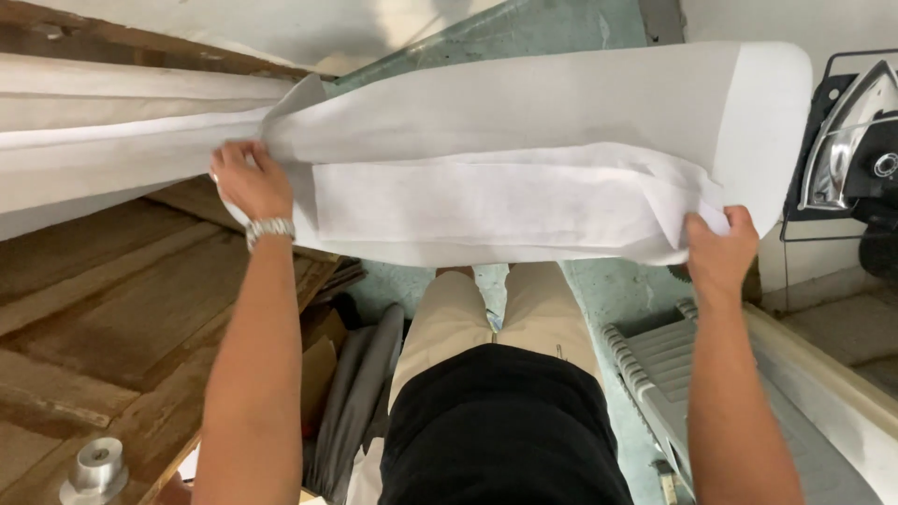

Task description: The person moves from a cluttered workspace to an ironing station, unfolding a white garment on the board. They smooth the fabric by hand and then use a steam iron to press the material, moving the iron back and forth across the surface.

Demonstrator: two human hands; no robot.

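A long strip of white fabric (486,201) lies stretched across a white padded ironing board (748,112). My left hand (248,182), with a metal watch on its wrist, grips the fabric's left part where it bunches and runs off onto the wooden table. At the board's near right edge my right hand (718,251) pinches the fabric's folded right end. The fabric is folded lengthwise, with several layers showing.
An iron (856,140) rests upright on a black stand at the right. A worn wooden table (103,309) is at the left with a metal weight (95,468) on it. Below are my legs, grey cloth (360,393) and a light plastic crate (655,365) on the floor.
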